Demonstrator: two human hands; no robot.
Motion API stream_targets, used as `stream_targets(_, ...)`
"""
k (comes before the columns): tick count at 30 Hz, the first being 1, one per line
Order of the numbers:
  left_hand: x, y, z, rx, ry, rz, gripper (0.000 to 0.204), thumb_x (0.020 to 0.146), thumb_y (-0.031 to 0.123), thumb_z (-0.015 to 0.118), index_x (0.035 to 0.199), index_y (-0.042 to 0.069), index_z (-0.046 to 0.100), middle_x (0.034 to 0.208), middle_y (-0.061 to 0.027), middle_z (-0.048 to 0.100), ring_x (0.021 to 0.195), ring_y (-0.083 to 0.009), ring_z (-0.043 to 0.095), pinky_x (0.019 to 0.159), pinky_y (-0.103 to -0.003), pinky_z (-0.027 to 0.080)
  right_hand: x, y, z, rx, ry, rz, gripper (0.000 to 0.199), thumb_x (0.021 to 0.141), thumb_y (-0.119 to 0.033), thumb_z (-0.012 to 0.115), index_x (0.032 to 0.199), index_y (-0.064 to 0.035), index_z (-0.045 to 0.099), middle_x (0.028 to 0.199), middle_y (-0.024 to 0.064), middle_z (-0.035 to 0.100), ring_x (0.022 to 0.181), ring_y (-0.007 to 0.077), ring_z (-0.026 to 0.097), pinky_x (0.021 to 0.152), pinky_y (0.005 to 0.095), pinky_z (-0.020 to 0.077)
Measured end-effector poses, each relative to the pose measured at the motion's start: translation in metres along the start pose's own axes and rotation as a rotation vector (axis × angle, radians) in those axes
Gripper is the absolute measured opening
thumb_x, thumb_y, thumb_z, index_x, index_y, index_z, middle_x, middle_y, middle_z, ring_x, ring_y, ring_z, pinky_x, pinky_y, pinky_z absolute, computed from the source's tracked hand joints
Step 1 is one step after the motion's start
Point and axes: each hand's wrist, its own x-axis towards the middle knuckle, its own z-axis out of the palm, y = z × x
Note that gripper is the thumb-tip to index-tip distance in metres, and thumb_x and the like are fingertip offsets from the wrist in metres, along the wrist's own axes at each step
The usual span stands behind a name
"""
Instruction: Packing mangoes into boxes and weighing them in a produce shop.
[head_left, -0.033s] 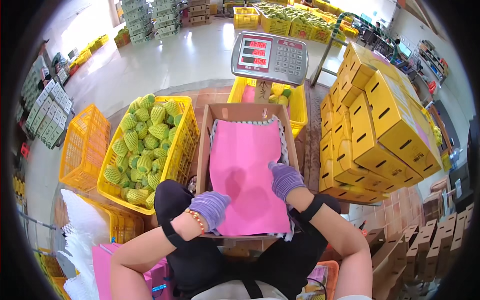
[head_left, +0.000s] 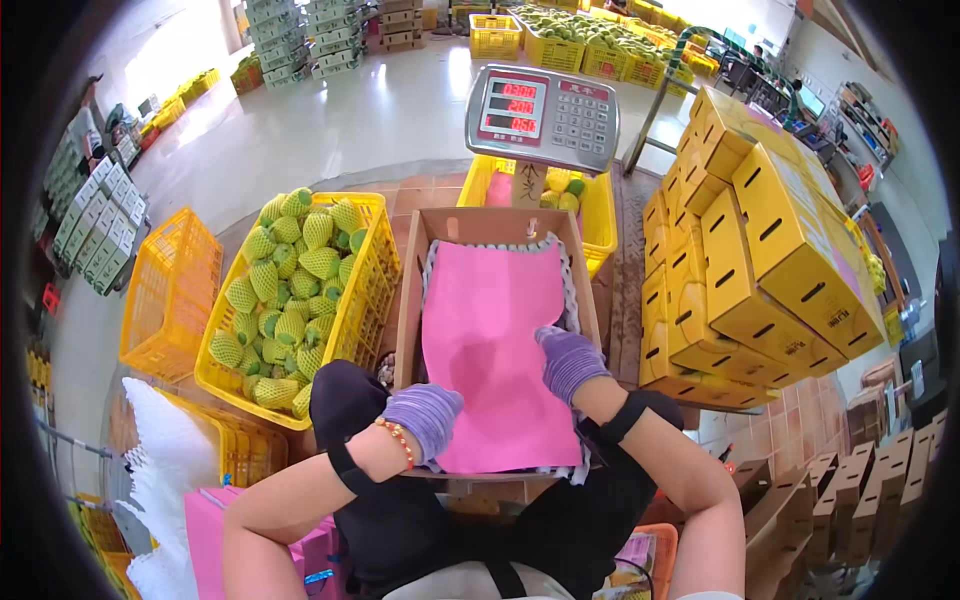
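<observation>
A sheet of pink paper [head_left: 495,300] lies over the contents of an open cardboard box [head_left: 411,290] between my knees. A wavy grey-white liner [head_left: 568,285] shows around its edges; what lies beneath is hidden. Both hands wear purple striped knit gloves. My left hand [head_left: 424,420] is closed at the paper's near left edge, its fingers curled inward. Over the right edge, my right hand [head_left: 573,365] is bent with its fingertips closed on the paper. Just beyond the box stands a weighing scale's display [head_left: 540,118] with lit red digits.
Left of the box, a yellow crate [head_left: 375,270] holds green mangoes [head_left: 290,325] in yellow foam nets. An orange-yellow crate [head_left: 170,295] stands beside it. Stacked yellow cartons [head_left: 745,270] rise on the right. Another yellow crate [head_left: 598,215] with fruit sits behind the scale. White foam netting [head_left: 160,480] hangs lower left.
The whole view has shifted very slightly. Both hands keep their places on the pink paper.
</observation>
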Motion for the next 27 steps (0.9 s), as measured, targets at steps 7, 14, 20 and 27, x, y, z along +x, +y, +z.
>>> stream_targets(7,-0.006,0.005,0.018,-0.059,0.222,0.059,0.017,0.071,0.012,0.060,0.085,0.005,0.058,0.069,-0.0152,0.062,0.068,-0.0309,0.063,0.057,-0.041,0.050,-0.004,-0.006,0.011,-0.236,0.216,-0.122,0.045,0.073,-0.005,0.047,0.118,-0.0101,0.051,0.124,0.0141,0.051,0.087,0.0269,0.062,0.074,0.0380,0.0498)
stream_targets(14,-0.037,-0.038,-0.013,-0.186,0.416,-0.021,0.032,0.075,0.038,0.061,0.088,0.008,0.060,0.070,-0.0149,0.063,0.070,-0.0311,0.063,0.061,-0.042,0.049,-0.026,-0.028,-0.027,-0.481,-0.075,-0.035,0.041,0.079,-0.034,0.056,0.114,-0.0117,0.052,0.101,0.0096,0.059,0.096,0.0255,0.057,0.072,0.0382,0.0485)
stream_targets(20,-0.031,-0.277,0.004,-0.145,0.444,-0.750,0.047,0.068,0.037,0.063,0.106,0.010,0.060,0.101,-0.0158,0.063,0.091,-0.0329,0.060,0.074,-0.043,0.049,-0.045,-0.038,0.017,0.028,-0.475,-0.429,0.028,0.080,-0.037,0.057,0.091,-0.0104,0.058,0.078,0.0107,0.063,0.073,0.0334,0.060,0.066,0.0424,0.0479)
stream_targets(27,0.003,-0.359,0.131,-0.390,0.103,-0.808,0.063,0.064,0.038,0.069,0.117,0.009,0.054,0.114,-0.0146,0.058,0.105,-0.0270,0.056,0.087,-0.039,0.046,-0.064,-0.049,-0.008,0.178,-0.778,-0.012,0.053,0.074,-0.041,0.065,0.118,-0.0132,0.053,0.121,0.0155,0.050,0.112,0.0323,0.046,0.093,0.0394,0.0371)
